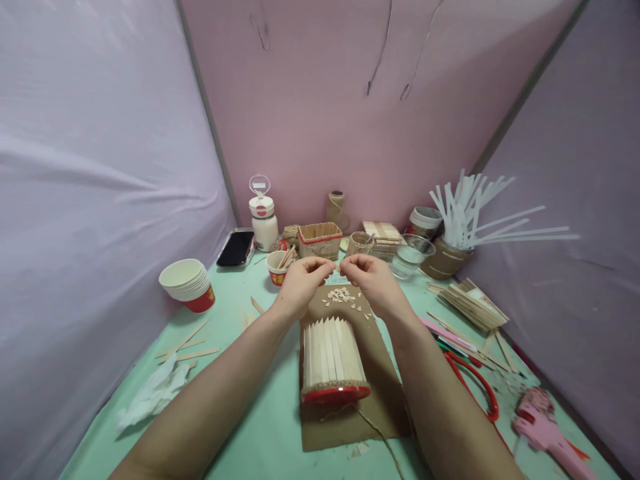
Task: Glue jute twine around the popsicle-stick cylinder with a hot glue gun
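Note:
My left hand (304, 285) and my right hand (371, 279) are raised over the far end of a brown cardboard sheet (377, 393), fingertips pinched close together. Between them shows a small pale wood chip (338, 268), mostly hidden by the fingers. Below lies a scatter of small pale wood chips (341, 295). Nearer to me on the cardboard, a container covered in upright-cut wooden sticks (333, 353) lies on its side, its pointed stick ends facing away. Its red base (336, 395) faces me, edged with twine.
Paper cups (186, 283) and crumpled tissue (155, 393) are at left. Along the back stand a white bottle (265, 227), a small basket (320, 241) and a glass bowl (407, 257). Red-handled scissors (487, 393) and a pink glue gun (547, 430) lie at right.

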{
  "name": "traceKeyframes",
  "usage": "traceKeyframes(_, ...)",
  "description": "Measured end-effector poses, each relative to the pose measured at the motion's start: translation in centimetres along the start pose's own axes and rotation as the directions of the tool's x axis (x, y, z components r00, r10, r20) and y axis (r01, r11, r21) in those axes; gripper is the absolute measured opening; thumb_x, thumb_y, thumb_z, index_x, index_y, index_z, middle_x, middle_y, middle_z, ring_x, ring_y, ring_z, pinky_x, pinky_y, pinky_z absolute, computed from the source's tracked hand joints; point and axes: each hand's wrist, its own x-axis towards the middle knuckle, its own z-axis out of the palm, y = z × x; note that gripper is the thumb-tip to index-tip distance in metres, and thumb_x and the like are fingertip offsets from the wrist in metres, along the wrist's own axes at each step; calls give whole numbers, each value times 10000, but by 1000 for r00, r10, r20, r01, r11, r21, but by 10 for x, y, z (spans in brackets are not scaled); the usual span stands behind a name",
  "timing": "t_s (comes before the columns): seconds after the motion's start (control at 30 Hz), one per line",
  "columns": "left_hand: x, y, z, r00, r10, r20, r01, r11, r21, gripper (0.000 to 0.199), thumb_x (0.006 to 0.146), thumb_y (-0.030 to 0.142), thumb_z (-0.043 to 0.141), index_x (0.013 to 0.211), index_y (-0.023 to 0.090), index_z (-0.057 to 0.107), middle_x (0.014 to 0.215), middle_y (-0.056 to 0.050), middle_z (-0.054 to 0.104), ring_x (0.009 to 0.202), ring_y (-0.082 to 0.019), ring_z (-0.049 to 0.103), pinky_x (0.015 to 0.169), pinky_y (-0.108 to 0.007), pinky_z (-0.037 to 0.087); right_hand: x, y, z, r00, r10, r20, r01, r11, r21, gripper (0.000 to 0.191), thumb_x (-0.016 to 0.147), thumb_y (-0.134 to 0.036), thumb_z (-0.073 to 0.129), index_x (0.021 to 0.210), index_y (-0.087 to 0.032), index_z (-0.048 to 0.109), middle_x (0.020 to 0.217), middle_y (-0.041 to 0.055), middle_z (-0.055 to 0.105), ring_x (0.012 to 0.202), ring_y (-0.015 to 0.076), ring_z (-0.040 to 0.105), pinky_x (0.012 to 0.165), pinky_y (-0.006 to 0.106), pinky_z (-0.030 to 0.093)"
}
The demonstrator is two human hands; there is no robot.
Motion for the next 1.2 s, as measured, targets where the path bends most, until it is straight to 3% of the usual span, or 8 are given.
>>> traceKeyframes(0.3,1,-2,2,1000,-8,-2,8,998,-64,236,671,376,674,694,141,660,590,20,497,570,-88,389,562,-250,304,-1,0,4,999,-17,-35,17,1000,4,166,708,-321,581,657,-164,604,601,-26,542,564,98,423,569,240,327)
traceKeyframes(0.7,2,-3,3,1000,-21,-14,20,995,-98,220,663,355,685,694,140,654,618,10,529,578,-85,409,566,-246,321,-1,0,4,998,-26,-61,26,1000,7,170,708,-324,589,661,-162,611,614,-25,553,569,98,424,574,240,330)
traceKeyframes(0.87,4,-3,-3,1000,-22,18,22,1000,-16,237,661,378,686,680,147,639,668,-13,564,606,-97,443,586,-254,350,-2,1,4,999,-13,-49,12,1000,-10,182,703,-336,594,662,-160,613,605,-23,544,563,101,414,553,242,316)
traceKeyframes(1.03,6,-3,-8,1000,-7,21,7,1000,13,223,656,376,689,677,158,647,659,-10,559,568,-89,408,561,-257,334,-1,4,3,1000,8,-29,-9,1000,-11,223,727,-377,599,698,-158,629,672,6,595,591,107,443,562,244,333)
traceKeyframes(1.2,7,0,-10,997,-74,23,76,995,-59,225,633,375,713,690,162,669,706,-28,582,617,-102,447,588,-260,350,-5,-13,-9,991,-2,-131,-1,1000,-25,305,742,-444,606,830,-158,662,791,39,648,698,139,525,614,262,384)
